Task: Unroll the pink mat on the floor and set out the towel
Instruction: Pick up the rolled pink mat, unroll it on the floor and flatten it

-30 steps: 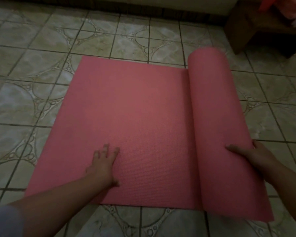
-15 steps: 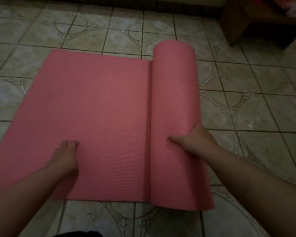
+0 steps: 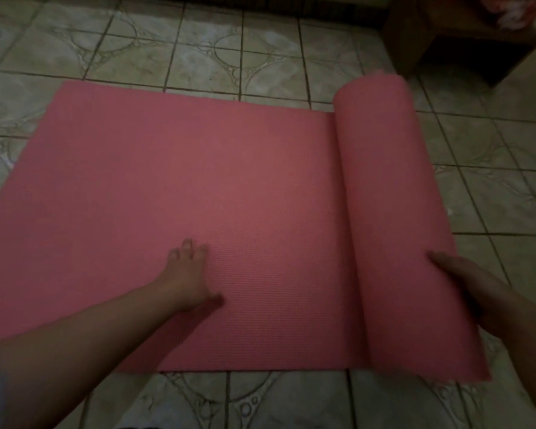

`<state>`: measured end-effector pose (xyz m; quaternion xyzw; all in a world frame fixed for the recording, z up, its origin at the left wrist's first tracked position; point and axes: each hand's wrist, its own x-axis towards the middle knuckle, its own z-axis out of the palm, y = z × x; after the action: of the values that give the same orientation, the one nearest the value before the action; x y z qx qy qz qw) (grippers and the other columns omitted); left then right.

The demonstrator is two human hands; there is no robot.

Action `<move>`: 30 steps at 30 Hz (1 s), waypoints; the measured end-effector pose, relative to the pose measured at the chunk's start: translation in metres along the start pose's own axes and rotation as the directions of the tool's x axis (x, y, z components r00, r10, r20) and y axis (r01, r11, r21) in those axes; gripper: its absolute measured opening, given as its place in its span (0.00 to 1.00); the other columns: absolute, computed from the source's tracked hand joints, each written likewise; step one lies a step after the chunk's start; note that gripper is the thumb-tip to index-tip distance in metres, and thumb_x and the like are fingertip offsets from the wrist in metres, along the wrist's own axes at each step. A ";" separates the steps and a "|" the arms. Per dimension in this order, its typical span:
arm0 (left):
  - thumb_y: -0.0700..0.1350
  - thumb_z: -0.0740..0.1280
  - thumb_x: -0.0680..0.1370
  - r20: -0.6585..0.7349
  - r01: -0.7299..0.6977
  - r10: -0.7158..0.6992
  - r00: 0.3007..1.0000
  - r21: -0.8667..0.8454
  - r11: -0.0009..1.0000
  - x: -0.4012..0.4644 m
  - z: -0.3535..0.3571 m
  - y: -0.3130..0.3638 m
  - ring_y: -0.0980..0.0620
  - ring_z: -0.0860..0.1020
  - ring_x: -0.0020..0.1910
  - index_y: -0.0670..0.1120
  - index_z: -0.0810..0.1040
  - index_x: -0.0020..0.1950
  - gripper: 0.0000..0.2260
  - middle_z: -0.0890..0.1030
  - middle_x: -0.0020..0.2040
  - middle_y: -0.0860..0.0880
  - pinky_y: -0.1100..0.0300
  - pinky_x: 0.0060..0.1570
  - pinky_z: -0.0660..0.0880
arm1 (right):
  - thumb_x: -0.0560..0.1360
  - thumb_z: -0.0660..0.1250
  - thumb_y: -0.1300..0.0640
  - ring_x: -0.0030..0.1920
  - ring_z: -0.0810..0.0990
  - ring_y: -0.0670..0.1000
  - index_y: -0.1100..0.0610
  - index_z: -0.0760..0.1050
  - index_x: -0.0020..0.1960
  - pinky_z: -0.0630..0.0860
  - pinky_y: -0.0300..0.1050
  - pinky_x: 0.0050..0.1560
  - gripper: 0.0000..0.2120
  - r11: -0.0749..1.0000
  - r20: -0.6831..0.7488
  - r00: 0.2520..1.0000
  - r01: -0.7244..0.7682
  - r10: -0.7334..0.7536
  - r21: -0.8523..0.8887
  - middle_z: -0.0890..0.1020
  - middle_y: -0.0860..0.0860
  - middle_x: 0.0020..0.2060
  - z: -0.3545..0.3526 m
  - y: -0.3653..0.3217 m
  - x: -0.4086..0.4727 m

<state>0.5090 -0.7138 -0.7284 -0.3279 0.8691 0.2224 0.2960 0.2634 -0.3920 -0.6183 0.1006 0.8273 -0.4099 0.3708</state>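
Roughly half-unrolled: one pink mat [image 3: 180, 187] on tiled floor [image 3: 260, 48], flat part left, one rolled part [image 3: 393, 212] at right. Left hand [image 3: 188, 274] open, palm flat, pinning flat section near front edge. Right hand [image 3: 471, 283] open, fingers laid on roll's right side, not clenched. Mat prob. light, soft foam, textured, grippy, not fragile; roll likely springs back if let go. Best hold: palm on roll top/side, push away, other hand anchoring. One wooden bench [image 3: 464, 41] far right corner. Towel not clearly seen; pinkish cloth [image 3: 520, 10] on bench, can't tell. Two hands total.
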 end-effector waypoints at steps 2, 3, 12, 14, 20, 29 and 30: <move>0.65 0.72 0.64 0.027 0.011 -0.014 1.000 0.092 0.996 -0.001 0.007 -0.002 0.34 0.39 0.75 0.47 0.34 0.76 0.58 0.34 0.76 0.39 0.42 0.75 0.51 | 0.38 0.81 0.36 0.46 0.85 0.56 0.56 0.75 0.62 0.79 0.49 0.48 0.55 0.998 -0.014 0.999 0.044 -0.044 -0.040 0.85 0.56 0.50 0.002 0.004 0.008; 0.65 0.73 0.62 0.025 0.013 -0.016 1.000 0.127 0.992 -0.001 0.010 -0.003 0.34 0.39 0.75 0.47 0.32 0.75 0.60 0.33 0.76 0.39 0.40 0.74 0.54 | 0.35 0.81 0.37 0.48 0.84 0.58 0.57 0.75 0.62 0.79 0.51 0.50 0.58 0.996 -0.031 0.997 0.062 -0.064 -0.062 0.85 0.56 0.51 0.004 0.005 0.010; 0.66 0.73 0.61 -0.015 0.034 -0.032 0.999 0.195 0.980 0.003 0.013 -0.020 0.33 0.40 0.75 0.46 0.32 0.75 0.62 0.34 0.76 0.37 0.39 0.73 0.56 | 0.36 0.82 0.45 0.46 0.84 0.59 0.58 0.74 0.61 0.81 0.51 0.44 0.55 0.995 0.041 0.995 0.089 -0.087 -0.045 0.84 0.58 0.50 0.015 -0.002 0.006; 0.66 0.73 0.61 -0.027 0.050 -0.045 0.999 0.224 0.973 -0.002 0.009 -0.038 0.33 0.42 0.75 0.45 0.33 0.75 0.61 0.36 0.76 0.35 0.42 0.75 0.53 | 0.33 0.82 0.44 0.45 0.85 0.57 0.57 0.75 0.58 0.81 0.49 0.42 0.55 0.992 0.086 0.989 0.120 -0.116 -0.041 0.85 0.56 0.48 0.027 -0.007 0.004; 0.62 0.76 0.60 -0.034 0.199 -0.197 0.980 0.249 0.948 -0.019 -0.011 -0.091 0.34 0.51 0.75 0.41 0.38 0.76 0.61 0.44 0.76 0.34 0.45 0.74 0.56 | 0.45 0.83 0.45 0.48 0.84 0.52 0.56 0.71 0.63 0.81 0.51 0.51 0.49 0.978 0.176 0.966 0.201 -0.190 -0.048 0.83 0.52 0.52 0.081 -0.011 0.001; 0.67 0.74 0.58 -0.017 0.047 -0.044 0.999 0.178 0.983 -0.009 -0.016 -0.051 0.39 0.43 0.77 0.41 0.39 0.76 0.63 0.41 0.77 0.38 0.49 0.76 0.51 | 0.43 0.82 0.39 0.59 0.78 0.54 0.53 0.63 0.72 0.75 0.51 0.59 0.62 0.959 0.040 0.988 0.156 -0.150 -0.236 0.76 0.54 0.64 0.054 -0.011 0.011; 0.68 0.73 0.60 -0.029 0.027 -0.022 0.999 0.179 0.983 -0.006 -0.015 -0.044 0.40 0.43 0.77 0.41 0.38 0.76 0.62 0.40 0.78 0.39 0.48 0.76 0.52 | 0.37 0.81 0.38 0.61 0.77 0.55 0.53 0.61 0.74 0.73 0.50 0.58 0.68 0.969 0.007 0.992 0.122 -0.123 -0.216 0.74 0.56 0.66 0.042 -0.008 0.013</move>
<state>0.5382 -0.7494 -0.7220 -0.3134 0.8855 0.1351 0.3153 0.2731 -0.4307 -0.6386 0.0098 0.8727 -0.3393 0.3511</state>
